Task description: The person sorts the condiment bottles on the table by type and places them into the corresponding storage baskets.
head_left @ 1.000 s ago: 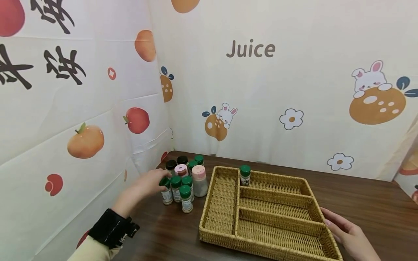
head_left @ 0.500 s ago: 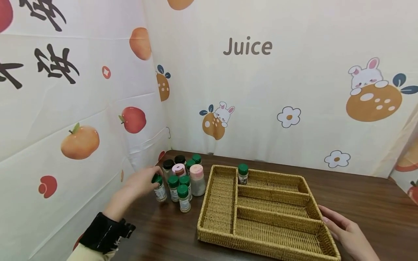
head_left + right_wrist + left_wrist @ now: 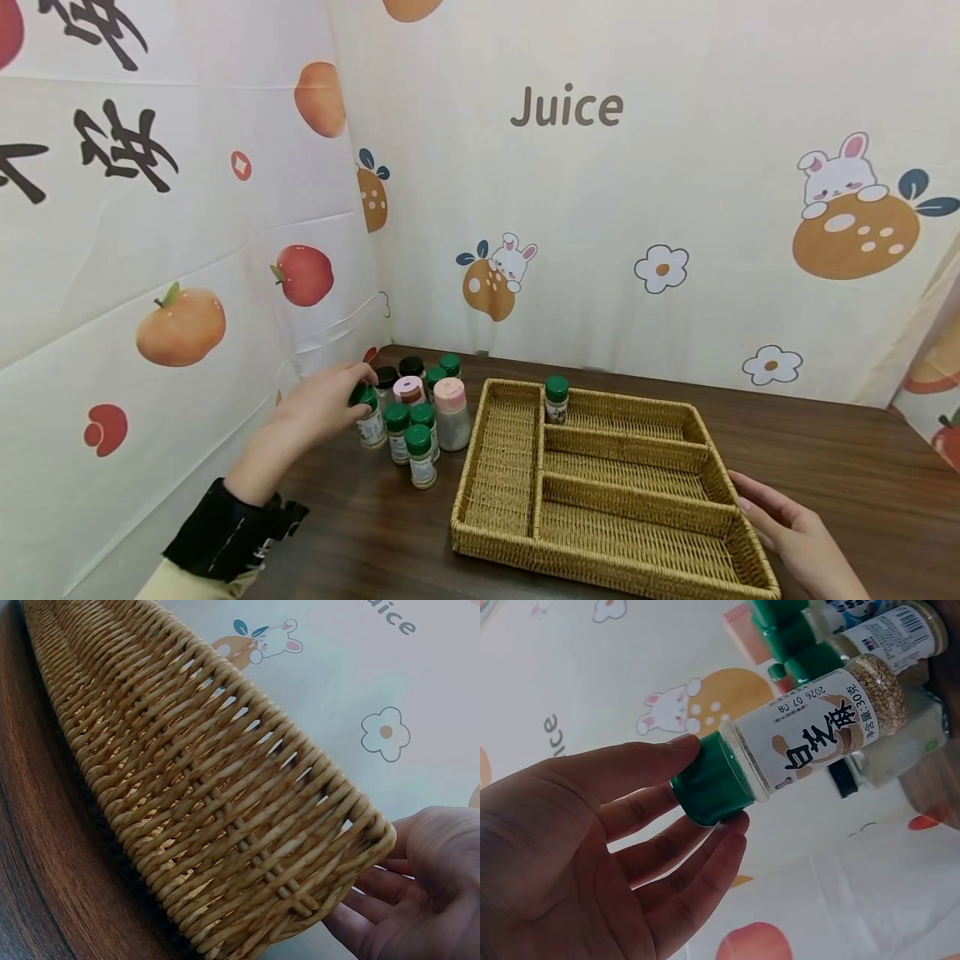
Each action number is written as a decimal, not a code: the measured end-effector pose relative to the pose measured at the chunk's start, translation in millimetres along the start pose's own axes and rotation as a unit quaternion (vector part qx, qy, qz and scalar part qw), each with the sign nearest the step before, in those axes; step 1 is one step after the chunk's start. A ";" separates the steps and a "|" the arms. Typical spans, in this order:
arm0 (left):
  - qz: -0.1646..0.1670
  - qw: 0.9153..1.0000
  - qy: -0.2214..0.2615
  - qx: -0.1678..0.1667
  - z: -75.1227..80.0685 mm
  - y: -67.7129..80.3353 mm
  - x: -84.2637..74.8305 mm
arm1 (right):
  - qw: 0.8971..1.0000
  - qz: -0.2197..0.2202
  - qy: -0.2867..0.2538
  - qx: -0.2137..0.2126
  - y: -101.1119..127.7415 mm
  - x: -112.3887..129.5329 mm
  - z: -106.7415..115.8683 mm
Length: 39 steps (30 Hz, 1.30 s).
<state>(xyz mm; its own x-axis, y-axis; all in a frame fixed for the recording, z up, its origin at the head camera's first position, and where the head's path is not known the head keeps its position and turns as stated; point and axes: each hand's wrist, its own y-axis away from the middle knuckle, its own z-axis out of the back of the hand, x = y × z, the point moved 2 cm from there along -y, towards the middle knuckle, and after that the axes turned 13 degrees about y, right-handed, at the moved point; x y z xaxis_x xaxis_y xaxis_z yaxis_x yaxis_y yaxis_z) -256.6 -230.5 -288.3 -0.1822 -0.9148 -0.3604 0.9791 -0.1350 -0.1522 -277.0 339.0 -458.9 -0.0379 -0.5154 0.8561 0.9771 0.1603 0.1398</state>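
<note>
Green-capped jar (image 3: 810, 739) — left hand (image 3: 577, 855) fingers (image 3: 641, 761) pinch it.

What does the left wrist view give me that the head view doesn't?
Only the left wrist view shows the label and pale grains of the green-capped jar, with the left hand pinching its cap. Only the head view shows the wicker tray, one jar in its far compartment, and the right hand at the tray's right end. Both show the jar cluster and the printed backdrop.
</note>
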 end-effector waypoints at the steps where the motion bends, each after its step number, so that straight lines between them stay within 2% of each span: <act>1: 0.000 1.000 -0.001 0.000 1.5 0.0 -1.5 | 1.000 -0.004 0.000 0.001 0.2 0.0 0.1; 12: -0.008 1.000 -0.010 -0.019 12.4 -0.8 -13.5 | 1.000 -0.015 0.007 -0.001 1.7 1.6 0.6; 21: -0.025 0.998 -0.034 -0.043 22.7 -1.7 -23.6 | 1.000 -0.005 0.018 -0.004 2.1 2.7 0.1; 29: -0.024 0.998 -0.051 -0.035 24.4 -11.2 -48.4 | 0.999 -0.025 0.032 0.002 1.2 7.4 2.1; 39: -0.077 0.993 -0.084 -0.018 13.1 -28.4 -86.0 | 0.999 -0.020 0.035 -0.002 1.3 6.7 -1.0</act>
<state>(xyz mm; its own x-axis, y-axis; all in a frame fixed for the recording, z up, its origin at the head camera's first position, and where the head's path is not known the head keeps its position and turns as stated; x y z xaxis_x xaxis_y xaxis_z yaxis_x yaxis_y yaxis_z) -267.5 -153.0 -240.9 -0.3091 -0.9352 -0.1728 0.9363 -0.2673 -0.2279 -275.9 334.9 -453.5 -0.0616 -0.5789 0.8131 0.9761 0.1352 0.1702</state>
